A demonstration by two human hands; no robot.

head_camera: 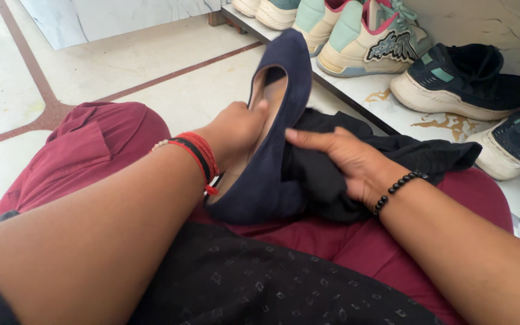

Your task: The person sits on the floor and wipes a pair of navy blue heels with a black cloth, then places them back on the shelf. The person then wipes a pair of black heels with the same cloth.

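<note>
A navy blue slip-on shoe (pixel 284 90) rests on my lap, toe pointing away. My left hand (pixel 236 129) grips its inner side, fingers hooked over the opening's rim, with red and black threads around the wrist. My right hand (pixel 344 159), wearing a black bead bracelet, presses a black cloth (pixel 392 150) against the shoe's outer side. The cloth spreads over my right thigh.
A low marble shelf (pixel 392 117) on the right carries mint and cream sneakers (pixel 368 39) and black sneakers with white soles (pixel 464 81). My maroon trousers (pixel 91 150) cover both knees. Tiled floor (pixel 151 66) with red inlay lines stretches to the left.
</note>
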